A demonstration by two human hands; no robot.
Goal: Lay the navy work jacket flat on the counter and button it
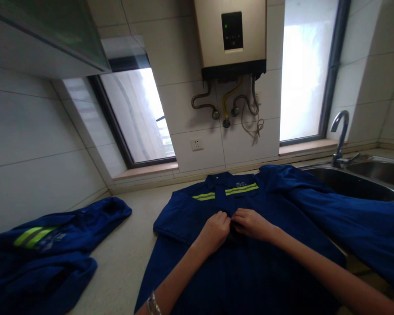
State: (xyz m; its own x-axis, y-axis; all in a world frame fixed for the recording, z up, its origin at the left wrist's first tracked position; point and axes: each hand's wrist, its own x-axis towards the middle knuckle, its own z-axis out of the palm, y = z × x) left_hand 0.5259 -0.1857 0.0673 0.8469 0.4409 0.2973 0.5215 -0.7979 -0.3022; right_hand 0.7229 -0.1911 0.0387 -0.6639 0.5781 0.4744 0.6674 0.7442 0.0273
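Note:
A dark blue work jacket point(197, 245) with yellow-green reflective strips across the chest lies front up on the counter, its collar toward the wall. My left hand point(218, 228) pinches the cloth at the front opening, below the chest strips. Right beside it, fingertips nearly touching, my right hand point(249, 222) grips the other side of the same opening. Whatever small part sits between the fingers is hidden by them. One sleeve is folded at the left; the other stretches right, past the sink's front edge.
A second blue garment point(68, 232) with a reflective strip lies crumpled at the left on the pale counter point(124, 253). To the right are a steel sink point(385, 188) and its tap point(339, 135). A water heater point(233, 35) with hoses hangs on the wall between two windows.

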